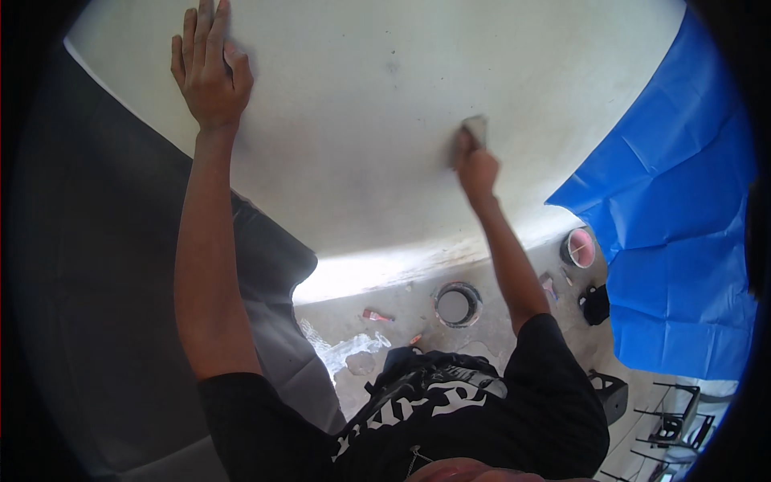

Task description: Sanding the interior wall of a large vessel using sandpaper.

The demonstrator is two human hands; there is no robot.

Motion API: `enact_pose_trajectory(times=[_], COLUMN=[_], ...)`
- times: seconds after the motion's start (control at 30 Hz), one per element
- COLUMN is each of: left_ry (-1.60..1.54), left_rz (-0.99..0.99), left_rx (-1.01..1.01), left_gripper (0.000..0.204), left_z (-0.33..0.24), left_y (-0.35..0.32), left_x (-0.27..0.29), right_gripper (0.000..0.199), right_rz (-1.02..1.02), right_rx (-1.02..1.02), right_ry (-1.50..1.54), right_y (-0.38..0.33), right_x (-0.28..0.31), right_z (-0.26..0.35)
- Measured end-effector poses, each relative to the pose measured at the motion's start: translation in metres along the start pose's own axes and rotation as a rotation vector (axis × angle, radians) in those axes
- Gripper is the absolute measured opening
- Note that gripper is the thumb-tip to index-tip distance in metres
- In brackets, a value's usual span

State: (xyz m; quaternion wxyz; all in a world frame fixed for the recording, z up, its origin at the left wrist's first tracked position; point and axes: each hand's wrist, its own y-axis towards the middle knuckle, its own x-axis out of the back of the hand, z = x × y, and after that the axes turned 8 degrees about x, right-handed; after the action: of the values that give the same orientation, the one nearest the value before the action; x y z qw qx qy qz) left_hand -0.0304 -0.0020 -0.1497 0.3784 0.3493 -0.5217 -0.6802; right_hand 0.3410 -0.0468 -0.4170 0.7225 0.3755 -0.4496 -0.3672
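My left hand (pixel 210 76) lies flat against a large pale wall (pixel 345 136), at the upper left, with its fingers stretched out and nothing seen in it. Further right and lower, my right hand (pixel 479 167) is closed around a small, flat, grey-beige piece (pixel 475 127) held against the same wall. Its exact kind cannot be made out, because the fingers cover part of it and motion blurs it. Faint smudges and a few dark specks mark the wall between the hands.
A dark sheet (pixel 104 281) hangs at left, a blue tarp (pixel 666 217) at right. On the floor below stand a bucket with grey contents (pixel 456 308) and a pink-lined bucket (pixel 580 248). A red paintbrush (pixel 376 315) and clear plastic (pixel 345 347) lie nearby; black chairs (pixel 675 414) stand lower right.
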Motion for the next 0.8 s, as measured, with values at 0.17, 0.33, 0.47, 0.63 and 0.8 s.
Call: enact_pose_trajectory(times=[0.17, 0.33, 0.47, 0.63, 0.8], left_ry=[0.004, 0.032, 0.078, 0.135, -0.975], left_rz=[-0.005, 0.007, 0.031, 0.17, 0.748], left_rx=[-0.027, -0.021, -0.027, 0.031, 0.894], left_gripper=[0.051, 0.051, 0.053, 0.072, 0.096], left_z=[0.001, 0.003, 0.014, -0.005, -0.13], left_y=[-0.003, -0.007, -0.009, -0.006, -0.141], left_x=[0.0, 0.0, 0.005, 0.014, 0.083], right_gripper=[0.034, 0.041, 0.043, 0.041, 0.051], right_rz=[0.149, 0.718, 0.573, 0.876, 0.854], right_rx=[0.017, 0.129, -0.037, -0.293, -0.481], right_ry=[0.186, 0.146, 0.64, 1.085, 1.4], right_y=[-0.053, -0.066, -0.079, -0.048, -0.018], right_x=[-0.025, -0.009, 0.031, 0.088, 0.112], right_z=[0.067, 0.052, 0.088, 0.116, 0.116])
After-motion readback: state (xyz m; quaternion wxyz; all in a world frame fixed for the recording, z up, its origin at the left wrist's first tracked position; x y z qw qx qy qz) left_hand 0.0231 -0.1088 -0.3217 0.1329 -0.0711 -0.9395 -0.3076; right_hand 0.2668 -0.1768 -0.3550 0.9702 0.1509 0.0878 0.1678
